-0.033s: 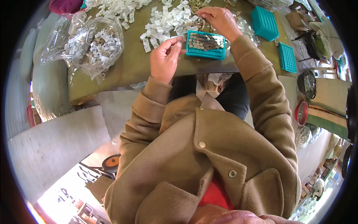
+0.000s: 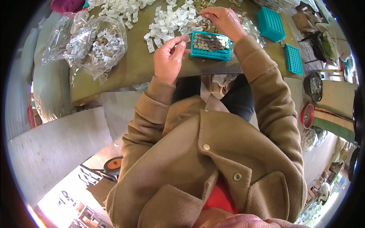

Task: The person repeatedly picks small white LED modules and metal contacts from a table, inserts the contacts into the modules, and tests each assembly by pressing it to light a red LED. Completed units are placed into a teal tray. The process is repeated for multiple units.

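My left hand (image 2: 170, 59) is just left of a teal tray (image 2: 210, 57), its thumb and curled fingers drawn close together. Whatever may be between them is too small to make out. Small round silvery pieces (image 2: 199, 41) sit in rows on that tray, with darker ones toward its right side. Beyond the tray, my right hand (image 2: 225, 23) reaches over the table with its fingertips pinched at a scatter of small brownish pieces (image 2: 205, 25). What those fingertips hold is hidden. A heap of small white plastic parts (image 2: 171, 22) spreads between and beyond my hands.
At the left, a clear plastic bag (image 2: 95, 47) full of white parts lies on the olive-covered table (image 2: 133, 68). Stacked teal trays (image 2: 270, 24) and a single teal tray (image 2: 293, 59) stand at the right. A black basin (image 2: 313, 86) and a red bowl (image 2: 307, 115) lie beyond the table's right edge.
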